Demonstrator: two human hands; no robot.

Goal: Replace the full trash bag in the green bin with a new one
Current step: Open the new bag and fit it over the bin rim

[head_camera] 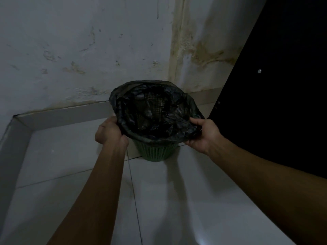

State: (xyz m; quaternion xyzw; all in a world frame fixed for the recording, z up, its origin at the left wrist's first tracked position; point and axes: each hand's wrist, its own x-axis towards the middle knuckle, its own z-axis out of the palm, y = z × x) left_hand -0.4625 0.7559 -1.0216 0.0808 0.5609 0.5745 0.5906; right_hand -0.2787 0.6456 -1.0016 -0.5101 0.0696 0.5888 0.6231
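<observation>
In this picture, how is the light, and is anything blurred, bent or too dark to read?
Head view: dim overall; a bright patch on the floor tiles at the bottom edge; the arms cast soft shadows there. The black bag inside is nearly unreadable, and the dark panel at right shows no detail. Wide-angle lens bends the baseboard. Left hand, right hand and green bin are slightly soft.

Single head-worn wide-angle view, facing forward and down into a room corner; close above the green bin, at arm's reach.
</observation>
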